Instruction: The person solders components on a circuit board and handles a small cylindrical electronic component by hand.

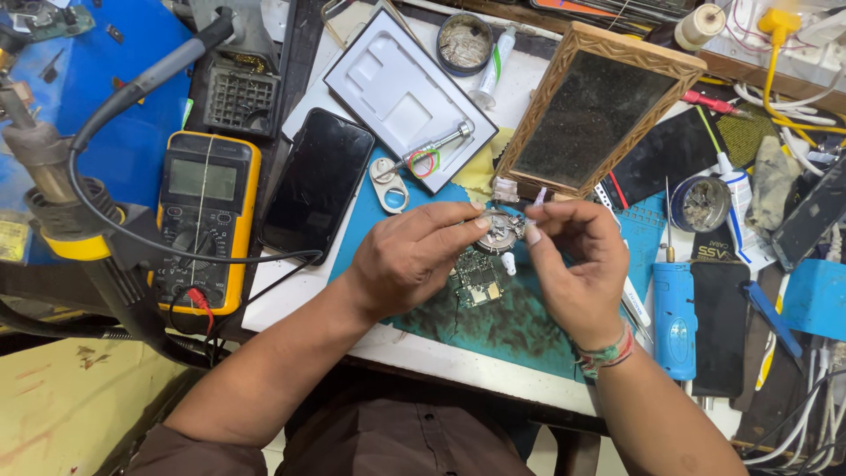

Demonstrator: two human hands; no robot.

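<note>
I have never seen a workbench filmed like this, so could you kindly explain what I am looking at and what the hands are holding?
This is one picture from a camera worn on the person's head, looking down at their own two bare hands. The left hand and right hand together pinch a small round metal part above a circuit board, which lies on a stained blue mat. To the left lie a dark phone and a yellow multimeter. Behind are a white tray and a wooden frame; to the right stands a blue tool.
</note>
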